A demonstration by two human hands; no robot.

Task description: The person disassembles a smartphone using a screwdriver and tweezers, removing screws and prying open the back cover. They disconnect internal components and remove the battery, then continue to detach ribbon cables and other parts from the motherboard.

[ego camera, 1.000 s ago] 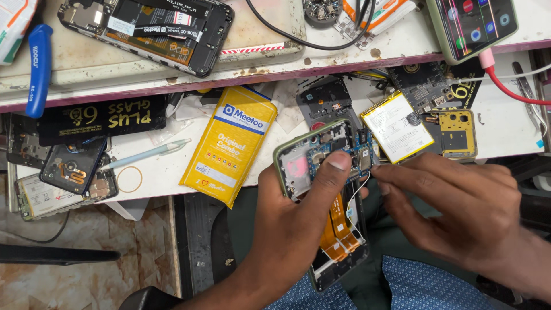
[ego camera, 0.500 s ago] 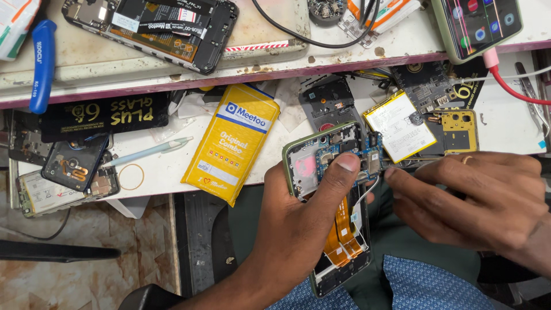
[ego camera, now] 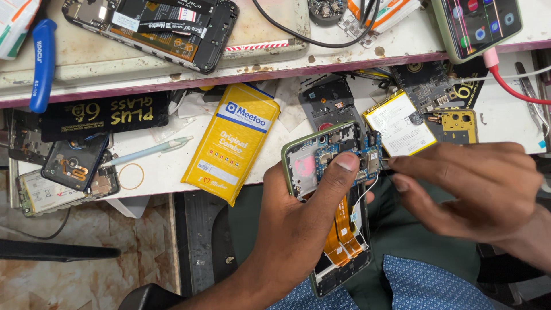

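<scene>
The left hand [ego camera: 298,229] is gripping an opened green-framed phone [ego camera: 330,189] over the lap, thumb lying across its bare blue circuit board. Two glossy orange flex ribbons [ego camera: 341,232] are running down its middle. The right hand [ego camera: 470,189] is pinching its fingertips at the phone's upper right edge; whatever they are holding is hidden. A flat yellow packet [ego camera: 232,140] and a rectangular white battery [ego camera: 399,129] are lying on the scuffed white bench [ego camera: 166,166].

yellow packet [ego camera: 232,140], blue screwdriver [ego camera: 41,63]

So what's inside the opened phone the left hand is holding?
Inside the opened phone: a blue circuit board and orange flex cables. The left hand covers the middle.
</scene>
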